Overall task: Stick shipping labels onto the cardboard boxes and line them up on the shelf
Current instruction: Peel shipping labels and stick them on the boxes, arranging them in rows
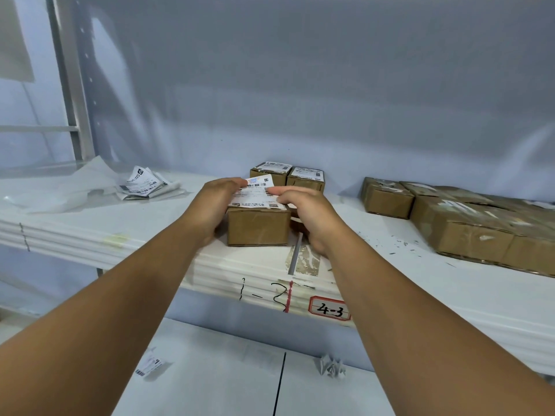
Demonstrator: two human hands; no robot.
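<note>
Two hands meet on my box [258, 228], a small brown carton near the front edge of the shelf [120, 223]. Its white label [259, 195], printed with barcodes, covers the top, far end lifted. My left hand [222, 202] pinches the label's 10 o'clock corner; my right hand [303, 211] presses straight fingers on its 3 o'clock edge. Two labelled boxes [271, 172] sit at 12 o'clock, just behind.

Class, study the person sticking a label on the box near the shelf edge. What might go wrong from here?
The far end of the label is raised off the box, so it may crease or set crooked when pressed.
The box sits close to the front edge of the shelf; a push might slide it off.
</note>
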